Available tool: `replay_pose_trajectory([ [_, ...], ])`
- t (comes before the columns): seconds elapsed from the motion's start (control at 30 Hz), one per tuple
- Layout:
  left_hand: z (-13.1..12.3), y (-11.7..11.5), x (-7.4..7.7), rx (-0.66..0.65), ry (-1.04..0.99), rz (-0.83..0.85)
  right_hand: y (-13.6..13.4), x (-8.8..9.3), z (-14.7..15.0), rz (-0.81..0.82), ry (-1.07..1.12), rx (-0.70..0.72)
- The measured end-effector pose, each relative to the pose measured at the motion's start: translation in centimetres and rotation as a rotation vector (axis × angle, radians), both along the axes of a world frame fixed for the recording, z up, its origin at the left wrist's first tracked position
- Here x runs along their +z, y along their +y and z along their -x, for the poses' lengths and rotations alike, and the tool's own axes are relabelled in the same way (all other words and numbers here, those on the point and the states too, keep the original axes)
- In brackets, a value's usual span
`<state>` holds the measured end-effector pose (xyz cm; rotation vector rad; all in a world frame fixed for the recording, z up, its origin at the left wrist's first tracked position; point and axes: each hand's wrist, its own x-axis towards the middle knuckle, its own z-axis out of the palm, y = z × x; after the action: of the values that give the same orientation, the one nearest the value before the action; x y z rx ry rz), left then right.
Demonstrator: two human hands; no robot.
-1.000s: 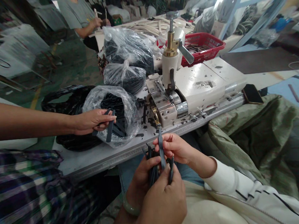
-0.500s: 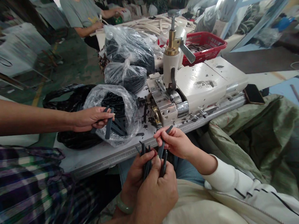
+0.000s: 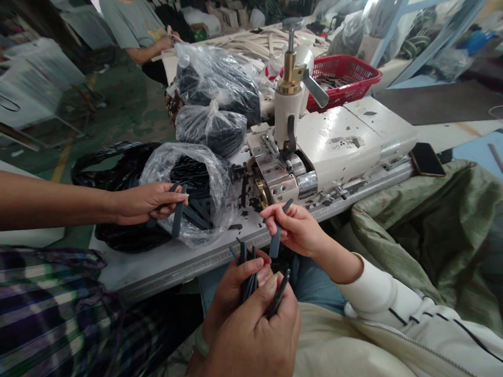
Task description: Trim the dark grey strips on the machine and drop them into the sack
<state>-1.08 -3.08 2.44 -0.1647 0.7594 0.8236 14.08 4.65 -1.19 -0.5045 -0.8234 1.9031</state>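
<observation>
Charcoal flat strips point(image 3: 246, 279) clamped in a bunch in L hand point(image 3: 236, 291), R hand point(image 3: 293, 229) in white sleeve pinching one strip point(image 3: 275, 239), hands apart, just below white table edge point(image 3: 188, 269) w/ cream industrial sewing machine point(image 3: 339, 141)!

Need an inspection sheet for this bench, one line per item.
surface: white table edge, dark scraps scattered on it.
job's things: dark strips in the hands.
clutter: clear bags of strips, black bag, red basket, phone.
grippers: right hand pinches one strip; left hand holds a bunch; co-worker's hand and another hand hold strips too.
cables: thin pale loop far right, possibly a wire.
surroundings: white industrial machine, green sack, seated co-worker.
</observation>
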Motion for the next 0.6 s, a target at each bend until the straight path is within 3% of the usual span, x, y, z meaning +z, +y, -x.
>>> replay_pose_trajectory([
  [0.23, 0.0, 0.3, -0.2, -0.078, -0.094, 0.021, -0.2, -0.5, 0.3, 0.002, 0.028, 0.049],
  [0.47, 0.1, 0.3, -0.3, -0.084, -0.036, -0.073, -0.3, -0.5, 0.4, 0.007, 0.062, 0.073],
  [0.6, 0.2, 0.3, -1.1, -0.110, -0.060, -0.170, -0.3, -0.4, 0.4, 0.005, 0.051, 0.071],
])
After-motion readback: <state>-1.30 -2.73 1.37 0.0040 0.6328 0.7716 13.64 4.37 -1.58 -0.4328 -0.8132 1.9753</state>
